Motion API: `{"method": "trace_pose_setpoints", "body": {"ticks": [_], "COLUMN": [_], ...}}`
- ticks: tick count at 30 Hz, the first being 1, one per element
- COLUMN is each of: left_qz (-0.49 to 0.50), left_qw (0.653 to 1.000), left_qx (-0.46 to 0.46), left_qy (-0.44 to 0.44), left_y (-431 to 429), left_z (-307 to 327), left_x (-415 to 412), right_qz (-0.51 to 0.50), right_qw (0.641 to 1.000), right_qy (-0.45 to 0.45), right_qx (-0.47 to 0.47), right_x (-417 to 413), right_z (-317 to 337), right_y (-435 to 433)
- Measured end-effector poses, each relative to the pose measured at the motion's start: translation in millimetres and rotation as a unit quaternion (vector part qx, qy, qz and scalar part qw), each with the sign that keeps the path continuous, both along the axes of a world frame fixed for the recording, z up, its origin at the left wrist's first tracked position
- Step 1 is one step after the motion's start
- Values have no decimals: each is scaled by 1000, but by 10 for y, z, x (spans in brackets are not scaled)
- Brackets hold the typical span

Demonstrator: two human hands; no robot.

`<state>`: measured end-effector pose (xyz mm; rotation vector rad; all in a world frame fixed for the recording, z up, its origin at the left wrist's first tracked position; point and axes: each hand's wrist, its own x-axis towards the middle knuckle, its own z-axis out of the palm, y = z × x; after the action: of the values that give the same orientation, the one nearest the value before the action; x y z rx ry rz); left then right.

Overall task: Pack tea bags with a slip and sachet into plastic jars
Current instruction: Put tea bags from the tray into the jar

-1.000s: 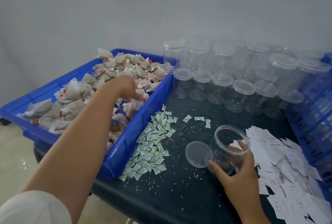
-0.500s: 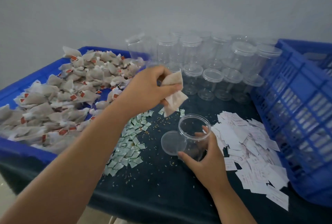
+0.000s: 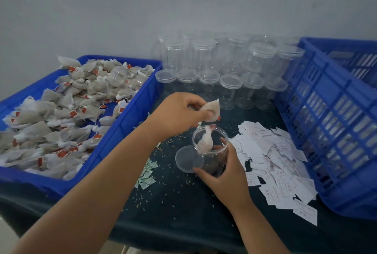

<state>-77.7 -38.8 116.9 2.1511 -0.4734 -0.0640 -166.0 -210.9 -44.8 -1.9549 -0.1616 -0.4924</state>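
The left hand (image 3: 179,115) had moved from up and left of the open jar (image 3: 217,161) to just above its mouth, pinching one tea bag (image 3: 212,108). A second bag (image 3: 206,140), blurred, hung in the mouth. The right hand (image 3: 226,178) gripped the jar near the table's centre. The lid (image 3: 186,160) lay just left of the jar and the slips (image 3: 275,162) to its right.

On my feed the left hand (image 3: 179,115) has left the blue tray (image 3: 130,115), where it was digging a second ago, and now hangs just above the open jar (image 3: 216,158). Half a second back it held its tea bags bunched together. Now one tea bag (image 3: 206,141) is partly inside the jar's mouth, blurred, and a second tea bag (image 3: 212,109) is pinched in the fingers. The view has swung right, bringing the blue crate (image 3: 326,121) in.
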Motion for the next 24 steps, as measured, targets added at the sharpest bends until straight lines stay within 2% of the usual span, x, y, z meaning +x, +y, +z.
{"method": "trace_pose_setpoints", "body": {"ticks": [3,7,9,11,13,16,18,19,21,23,24], "left_qz": [-1,-46,-82,-105,-83,6,98,149,216,199,177], "left_qw": [1000,980,967,965,976,993,989,978,934,870,846], "left_qx": [19,192,242,239,203,119,109,141,285,444,487], "left_qy": [-20,2,-5,-1,6,-13,-30,-37,-12,79,127], "left_y": [-18,-38,-40,2,113,473,843,1045,1455,1772,1878], "left_z": [-13,-50,-41,0,92,263,324,321,201,-62,-215], "left_x": [7,-34,-62,-79,-69,53,227,334,542,621,618], "right_qz": [1,9,3,6,13,14,11,10,8,11,13], "right_qw": [1000,1000,1000,1000,1000,1000,1000,1000,1000,1000,1000], "right_qy": [-2,-4,-8,-5,-1,6,9,10,11,13,14], "right_qx": [2,12,8,11,11,7,4,2,-2,-5,-4], "right_x": [0,13,4,-3,2,1,-2,-4,-7,-8,-9], "right_z": [1,-18,-9,-7,-24,-24,-21,-20,-22,-41,-50], "right_y": [-1,-11,-4,-7,-21,-30,-26,-23,-21,-20,-18]}}
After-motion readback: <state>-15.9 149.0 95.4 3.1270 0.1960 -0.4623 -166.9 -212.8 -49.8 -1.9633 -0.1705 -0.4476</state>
